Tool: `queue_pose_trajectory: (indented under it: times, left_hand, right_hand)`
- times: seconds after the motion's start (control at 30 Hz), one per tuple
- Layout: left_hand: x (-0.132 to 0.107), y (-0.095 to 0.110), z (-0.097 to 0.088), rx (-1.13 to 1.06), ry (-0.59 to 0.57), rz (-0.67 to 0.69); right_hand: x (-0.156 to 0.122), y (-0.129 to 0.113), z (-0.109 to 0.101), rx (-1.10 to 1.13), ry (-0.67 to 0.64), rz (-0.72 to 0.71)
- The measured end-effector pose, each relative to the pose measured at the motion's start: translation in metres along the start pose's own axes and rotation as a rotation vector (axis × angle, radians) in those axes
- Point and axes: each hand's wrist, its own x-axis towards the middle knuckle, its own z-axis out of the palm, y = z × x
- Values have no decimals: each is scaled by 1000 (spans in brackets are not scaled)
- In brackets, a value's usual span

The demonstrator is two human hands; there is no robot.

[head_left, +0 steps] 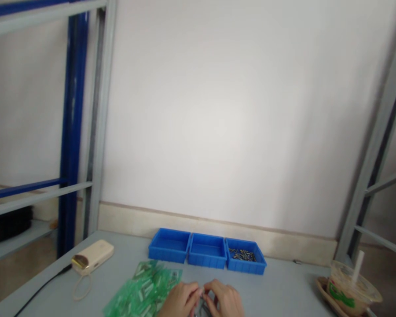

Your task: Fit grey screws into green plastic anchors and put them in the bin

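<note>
My left hand (181, 300) and my right hand (225, 299) meet fingertip to fingertip low in the view, just above the table. Both have their fingers pinched together around something too small to make out. A few grey metal pieces (204, 310) show between and under the fingers, partly hidden by them. Against my left hand lies a green plastic bag (145, 288) with many small pale pieces inside. Behind the hands, a row of three blue trays stands near the wall. The right tray (246, 266) holds a heap of small metal parts (243, 254).
The left tray (169, 254) and middle tray (207, 260) show bare bottoms. A cream power bank (97, 255) with a black cable (46, 284) lies at the left. A lidded drink cup (351, 293) with a straw stands at the right. Metal frame posts (100, 132) flank the table.
</note>
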Motion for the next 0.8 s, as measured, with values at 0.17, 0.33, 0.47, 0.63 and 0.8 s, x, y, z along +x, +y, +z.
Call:
queue_pose_trajectory:
  times: [0.17,0.33,0.47,0.63,0.8]
  left_hand:
    - [1,5,-2,39,25,-36]
    - [1,7,-4,46,-20,3]
    - [-1,13,-9,107,4,7]
    - [-3,20,-14,142,-14,5]
    - [0,9,-19,111,112,28]
  right_hand:
    - [-1,-1,-4,-6,-31,18]
    - [1,5,-3,-94,-23,-52]
    - [-1,-3,-13,-71,-41,-54]
    - [0,-20,-31,-98,-128,-88]
    - [3,-16,-45,-159,-206,-23]
